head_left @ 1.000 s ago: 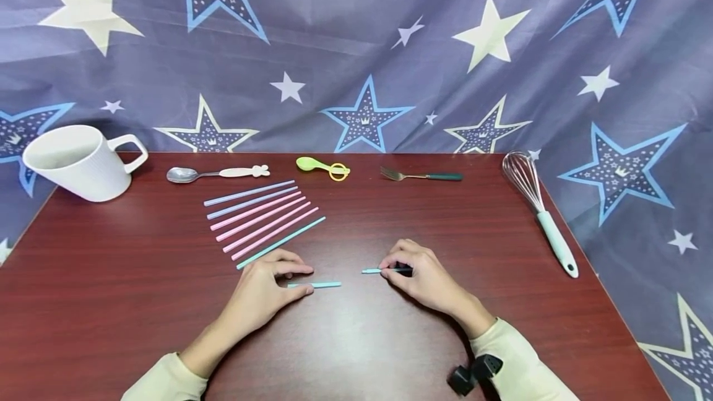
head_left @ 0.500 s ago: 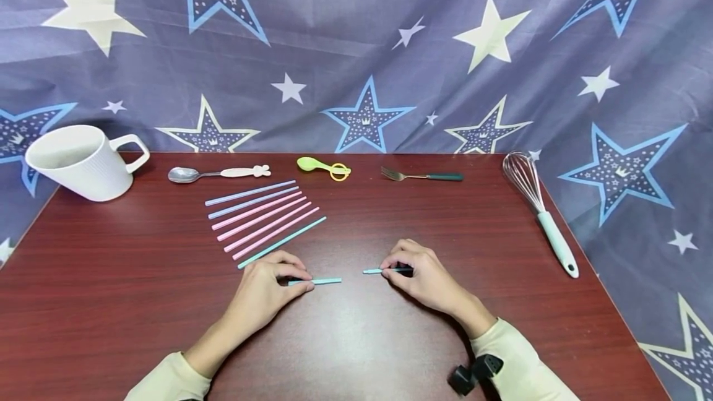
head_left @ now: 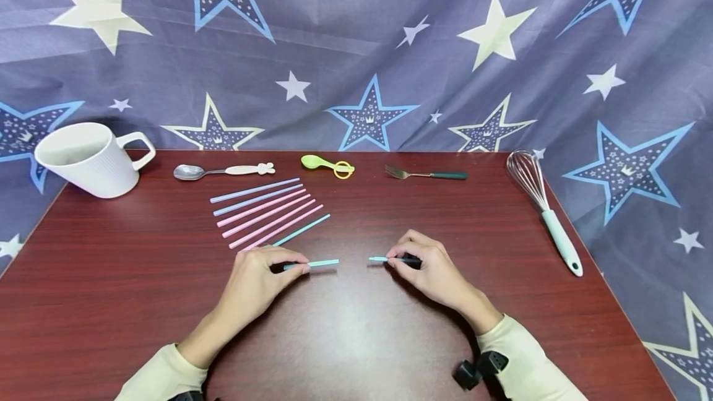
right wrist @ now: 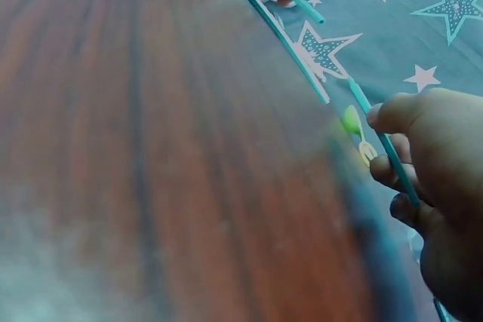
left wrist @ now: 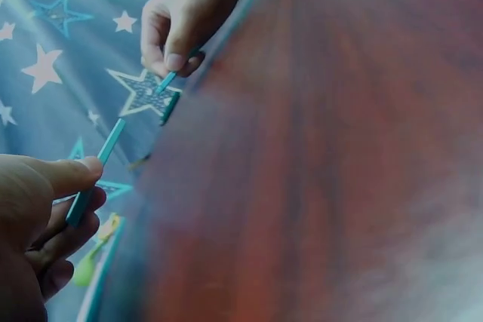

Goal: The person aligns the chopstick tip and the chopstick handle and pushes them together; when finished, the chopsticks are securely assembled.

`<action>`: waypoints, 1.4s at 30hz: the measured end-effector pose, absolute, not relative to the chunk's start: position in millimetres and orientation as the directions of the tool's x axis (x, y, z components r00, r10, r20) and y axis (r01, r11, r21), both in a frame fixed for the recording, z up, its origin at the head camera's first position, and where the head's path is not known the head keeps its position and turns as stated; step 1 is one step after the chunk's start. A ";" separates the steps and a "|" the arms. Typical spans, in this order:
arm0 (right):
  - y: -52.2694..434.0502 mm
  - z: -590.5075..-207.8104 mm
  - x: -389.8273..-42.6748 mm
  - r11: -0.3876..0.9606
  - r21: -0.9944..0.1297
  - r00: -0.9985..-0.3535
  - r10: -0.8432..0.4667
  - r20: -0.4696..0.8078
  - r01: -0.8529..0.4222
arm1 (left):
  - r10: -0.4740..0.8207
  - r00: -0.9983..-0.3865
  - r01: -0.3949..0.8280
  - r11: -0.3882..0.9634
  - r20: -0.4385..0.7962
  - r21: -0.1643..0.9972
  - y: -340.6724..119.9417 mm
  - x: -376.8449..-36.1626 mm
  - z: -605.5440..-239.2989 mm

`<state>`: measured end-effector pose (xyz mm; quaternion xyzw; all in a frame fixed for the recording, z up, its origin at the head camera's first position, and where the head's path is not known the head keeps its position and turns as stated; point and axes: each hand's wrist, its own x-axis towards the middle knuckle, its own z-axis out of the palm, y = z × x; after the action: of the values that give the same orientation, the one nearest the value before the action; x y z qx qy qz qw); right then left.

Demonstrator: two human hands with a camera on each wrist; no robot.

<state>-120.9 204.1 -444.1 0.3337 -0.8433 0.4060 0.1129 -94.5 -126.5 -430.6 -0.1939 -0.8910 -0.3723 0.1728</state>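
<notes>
My left hand [head_left: 250, 280] pinches a short teal chopstick piece [head_left: 324, 263] between thumb and fingers, its bare end pointing right. Facing it, my right hand [head_left: 437, 271] holds a second teal chopstick piece [head_left: 377, 258], whose left tip looks narrower; most of its length is behind the fingers. A gap separates the two ends. In the left wrist view, the left piece [left wrist: 113, 139] slants up between thumb and fingertips. The right wrist view shows the right piece [right wrist: 400, 167] lying across the fingers under the thumb.
Behind my left hand lie a long teal chopstick [head_left: 306, 228], several pink chopsticks [head_left: 267, 223] and two blue chopsticks [head_left: 255, 190]. Along the back are a white mug [head_left: 97, 163], a spoon [head_left: 192, 172], a green spoon [head_left: 316, 162] and a fork [head_left: 423, 174]. A whisk [head_left: 548, 215] lies at right.
Both hands have risen slightly from the tabletop with their teal pieces, which now cast shadows below. The left hand now covers part of the long teal chopstick. The view has shifted a little.
</notes>
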 end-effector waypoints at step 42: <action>171.4 -405.1 -129.4 0.366 -0.584 -0.688 -0.427 0.586 -0.725 | 0.204 -0.831 0.523 0.606 0.518 0.600 -111.9 -106.8 -399.9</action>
<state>-129.4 171.4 -405.1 0.3563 -0.8086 0.4362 0.1704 -106.8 -111.9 -399.9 -0.2081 -0.8727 -0.3921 0.2031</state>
